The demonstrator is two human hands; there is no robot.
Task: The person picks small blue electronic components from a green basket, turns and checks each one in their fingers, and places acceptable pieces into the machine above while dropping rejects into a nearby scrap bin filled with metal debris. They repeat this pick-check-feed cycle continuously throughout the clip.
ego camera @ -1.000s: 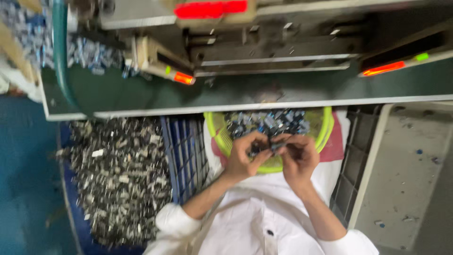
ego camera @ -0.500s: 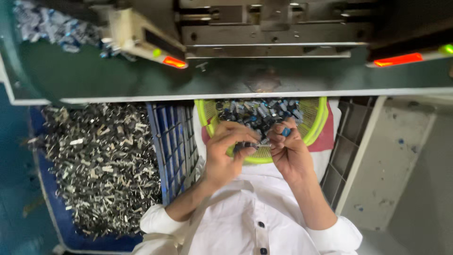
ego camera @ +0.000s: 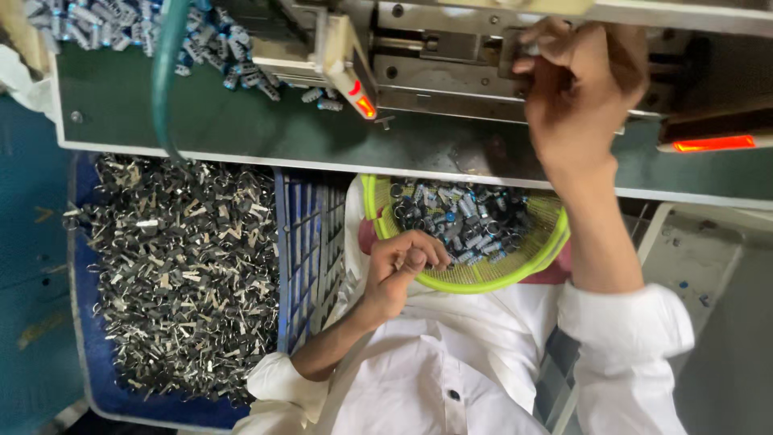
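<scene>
Lime-green plastic forms the round basket [ego camera: 491, 278] resting on the person's lap, just below the near edge of the dark green tabletop [ego camera: 241, 121]. It holds a loose heap of small cylindrical components [ego camera: 459, 221], blue and dark, with thin wire leads. These parts are judged light, rigid and prone to rolling; the leads look easily bent, so each is best gripped by its body, not its wires.

The left hand [ego camera: 403, 262] sits at the basket's near-left rim, fingers curled almost closed, thumb pressed to forefinger; whether a component is pinched there cannot be determined. The right hand [ego camera: 584, 80] is raised to the metal machine [ego camera: 451, 56] at the far side of the tabletop, fingertips closed narrowly at a slot, contents hidden.

A blue crate [ego camera: 97, 379] of metal clips [ego camera: 185, 266] stands left of the basket.
</scene>
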